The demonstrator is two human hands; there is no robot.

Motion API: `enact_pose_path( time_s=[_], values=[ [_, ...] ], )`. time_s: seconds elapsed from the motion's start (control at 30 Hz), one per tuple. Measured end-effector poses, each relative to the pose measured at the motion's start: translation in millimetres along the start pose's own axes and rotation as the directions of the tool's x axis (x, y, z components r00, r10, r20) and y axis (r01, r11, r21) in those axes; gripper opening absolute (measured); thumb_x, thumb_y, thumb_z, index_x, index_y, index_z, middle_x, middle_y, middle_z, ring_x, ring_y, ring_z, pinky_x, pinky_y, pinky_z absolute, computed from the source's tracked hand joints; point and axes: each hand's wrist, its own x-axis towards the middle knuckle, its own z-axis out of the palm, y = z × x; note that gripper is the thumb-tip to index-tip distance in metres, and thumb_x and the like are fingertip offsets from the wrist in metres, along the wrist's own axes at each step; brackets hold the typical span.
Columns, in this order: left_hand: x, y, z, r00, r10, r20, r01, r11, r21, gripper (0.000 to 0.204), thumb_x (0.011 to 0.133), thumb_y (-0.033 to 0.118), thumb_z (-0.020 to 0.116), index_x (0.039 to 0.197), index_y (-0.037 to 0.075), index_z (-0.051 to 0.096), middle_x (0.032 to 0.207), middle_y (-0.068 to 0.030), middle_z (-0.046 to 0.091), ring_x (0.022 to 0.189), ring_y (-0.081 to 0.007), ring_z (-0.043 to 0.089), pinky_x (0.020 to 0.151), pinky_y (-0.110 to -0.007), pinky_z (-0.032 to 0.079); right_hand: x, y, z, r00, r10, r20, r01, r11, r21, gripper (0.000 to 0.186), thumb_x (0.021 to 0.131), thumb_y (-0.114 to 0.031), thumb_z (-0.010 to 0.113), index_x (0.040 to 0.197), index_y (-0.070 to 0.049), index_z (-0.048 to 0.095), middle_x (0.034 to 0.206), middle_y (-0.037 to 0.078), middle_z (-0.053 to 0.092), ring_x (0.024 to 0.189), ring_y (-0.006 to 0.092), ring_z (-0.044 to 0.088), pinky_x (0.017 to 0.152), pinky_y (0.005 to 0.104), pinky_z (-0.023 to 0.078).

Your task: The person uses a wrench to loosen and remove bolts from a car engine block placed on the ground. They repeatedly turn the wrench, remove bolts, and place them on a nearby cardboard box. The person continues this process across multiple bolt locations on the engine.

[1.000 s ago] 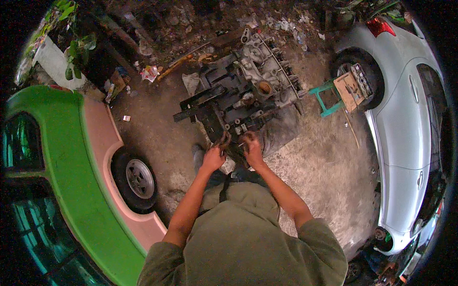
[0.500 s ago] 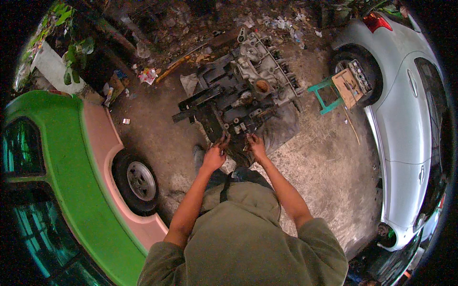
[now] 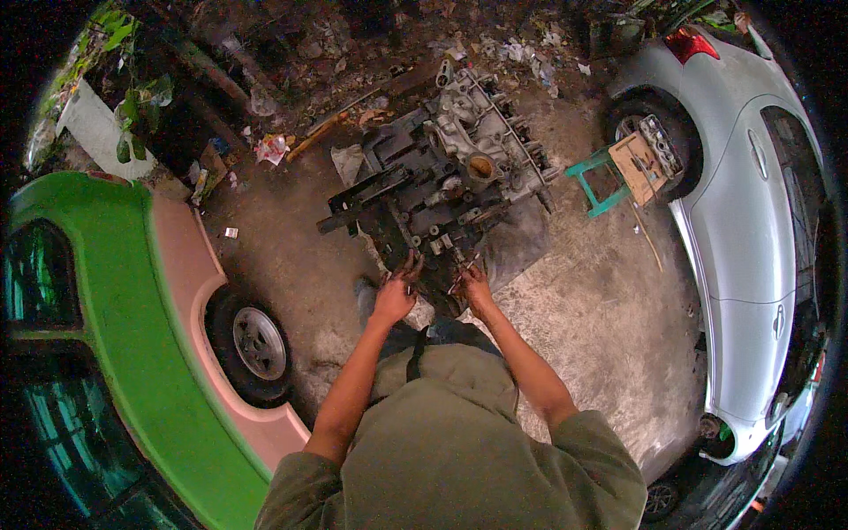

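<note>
An engine block [image 3: 481,163] of dark and pale metal, thick with grease, lies on the ground in front of me. At its near edge, my left hand [image 3: 397,295] has its fingers bent, with a small pale bit beside them that is too small to name. To the right, my right hand [image 3: 475,290] is closed on a thin metal tool [image 3: 458,273], whose kind I cannot make out. Both hands are beside the dark parts nearest me; whether they touch the engine is unclear.
A green and pink car [image 3: 132,309] stands on the left, a silver car [image 3: 746,283] on the right. By the silver car's wheel, a green stool [image 3: 583,183] carries a wooden board [image 3: 638,168] and a metal part. Litter [image 3: 530,55] lies beyond the engine.
My right hand has drawn back slightly toward me, and the thin tool in it shows more clearly. My left hand has shifted slightly. The whole view has moved a little.
</note>
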Motion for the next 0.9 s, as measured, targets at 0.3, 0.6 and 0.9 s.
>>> enact_pose_path(
  time_s=[0.3,0.6,0.9],
  values=[
    [-4.9,24.1,-12.4,0.991,-0.117,-0.060,0.115,0.993,-0.028,0.059,0.081,0.012,0.060,0.138,0.018,0.045,0.141,-0.0169,0.041,0.119,-0.0391,0.048,0.100,-0.045,0.041,-12.7,4.9,-14.7,0.994,-0.102,-0.041,0.099,0.994,-0.055,0.025,0.095,-0.032,0.057,0.096,-0.007,0.057,0.075,0.004,0.061,0.057,0.0132,0.057,0.051,0.0294,0.044],
    [-12.9,42.4,16.0,0.966,0.047,-0.256,-0.142,0.919,-0.368,0.042,0.087,0.007,0.055,0.129,0.007,0.054,0.108,-0.0184,0.065,0.087,-0.0273,0.066,0.070,-0.036,0.050,-4.8,41.2,-29.8,0.949,-0.313,-0.015,0.300,0.922,-0.245,0.033,0.095,-0.038,0.055,0.092,-0.005,0.058,0.071,0.004,0.059,0.055,0.0146,0.057,0.053,0.0295,0.045],
    [-24.0,94.0,5.6,0.987,0.102,-0.126,-0.161,0.700,-0.696,0.021,0.094,0.015,0.059,0.109,0.002,0.063,0.100,-0.0084,0.067,0.091,-0.0153,0.064,0.079,-0.030,0.048,-38.3,25.0,-45.8,0.923,-0.359,0.136,0.384,0.856,-0.345,0.038,0.097,-0.039,0.052,0.094,-0.001,0.057,0.077,0.005,0.058,0.068,0.0148,0.059,0.057,0.0285,0.047]
  ],
)
